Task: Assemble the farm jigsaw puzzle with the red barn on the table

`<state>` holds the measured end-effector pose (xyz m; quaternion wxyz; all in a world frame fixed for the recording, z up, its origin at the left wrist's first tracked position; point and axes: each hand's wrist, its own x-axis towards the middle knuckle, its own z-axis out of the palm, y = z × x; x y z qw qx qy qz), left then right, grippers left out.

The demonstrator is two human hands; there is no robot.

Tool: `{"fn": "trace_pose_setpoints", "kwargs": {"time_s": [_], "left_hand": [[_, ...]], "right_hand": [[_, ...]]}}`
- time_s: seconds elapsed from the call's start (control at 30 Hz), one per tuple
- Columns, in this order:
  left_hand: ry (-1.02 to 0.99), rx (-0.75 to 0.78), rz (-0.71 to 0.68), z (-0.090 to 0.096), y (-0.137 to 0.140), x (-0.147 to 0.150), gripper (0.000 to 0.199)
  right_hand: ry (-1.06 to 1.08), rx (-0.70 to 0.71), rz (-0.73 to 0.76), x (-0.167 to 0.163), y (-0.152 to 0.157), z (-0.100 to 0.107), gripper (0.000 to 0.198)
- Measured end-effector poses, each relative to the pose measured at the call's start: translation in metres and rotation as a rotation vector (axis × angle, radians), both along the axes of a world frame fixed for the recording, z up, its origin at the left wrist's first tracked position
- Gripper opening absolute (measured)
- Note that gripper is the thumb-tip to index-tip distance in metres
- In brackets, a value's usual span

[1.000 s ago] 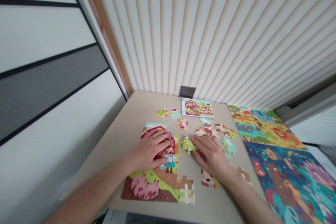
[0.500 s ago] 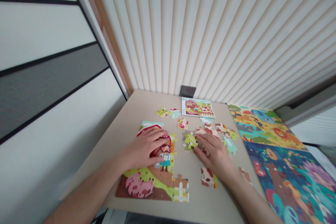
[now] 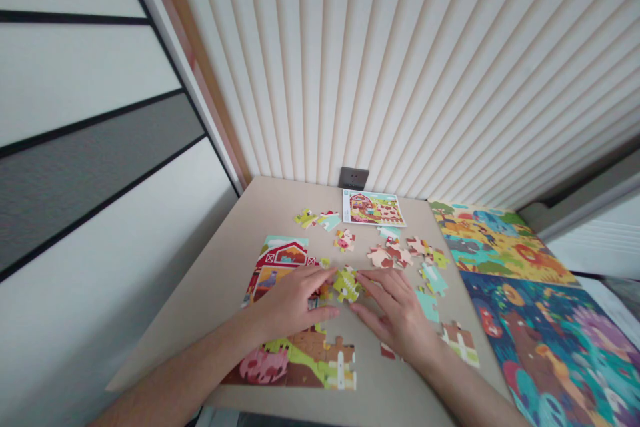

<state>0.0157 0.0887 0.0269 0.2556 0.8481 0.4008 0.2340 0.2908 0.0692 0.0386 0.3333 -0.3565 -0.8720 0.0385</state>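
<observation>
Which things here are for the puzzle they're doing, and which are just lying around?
In use:
left hand
right hand
green jigsaw piece
half-built farm jigsaw
loose cardboard pieces
small farm reference picture

Lying about:
two finished colourful animal puzzles
grey wall socket

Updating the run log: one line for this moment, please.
left hand: on farm puzzle | right hand: fingers at green piece | both touching piece | loose pieces beyond
</observation>
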Motion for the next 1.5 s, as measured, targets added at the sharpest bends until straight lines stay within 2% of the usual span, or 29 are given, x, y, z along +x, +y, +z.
{"fn": "trace_pose_setpoints", "kwargs": {"time_s": [0.17,0.27,0.37,0.77,1.0,1.13,1.23,1.3,1.37,1.5], "left_hand": [[-0.177,-0.082,0.080,-0.004,0.000,0.006,0.062],[-0.222,-0.125,0.085,-0.006,-0.002,0.007,0.067],[-0.206,-0.172,0.081,-0.007,-0.004,0.009,0.066],[-0.204,-0.244,0.039,-0.004,-0.005,0.007,0.059],[-0.197,-0.223,0.041,0.002,-0.002,0.007,0.054],[-0.194,-0.218,-0.042,0.005,-0.002,0.007,0.052],[-0.194,-0.243,-0.080,0.003,-0.003,0.006,0.052],[-0.202,-0.264,-0.051,0.001,-0.004,0.006,0.052],[-0.266,-0.310,0.009,0.000,-0.003,0.007,0.051],[-0.502,-0.497,0.096,0.001,-0.001,0.010,0.049]], "right_hand": [[-0.014,-0.009,-0.024,-0.002,-0.003,-0.002,0.042],[-0.022,0.007,-0.055,-0.004,-0.003,-0.004,0.043],[-0.025,0.038,-0.077,-0.006,-0.004,-0.005,0.044],[-0.027,0.052,-0.043,-0.006,-0.002,-0.002,0.028],[-0.026,0.019,-0.016,-0.003,-0.002,0.000,0.031],[-0.031,-0.007,-0.038,-0.002,-0.001,0.001,0.035],[-0.056,-0.009,0.020,-0.004,0.000,0.001,0.040],[-0.063,0.001,0.054,-0.005,0.001,0.002,0.041],[-0.058,0.016,0.057,-0.006,0.000,0.002,0.039],[-0.033,0.026,0.018,-0.006,-0.002,-0.002,0.031]]}}
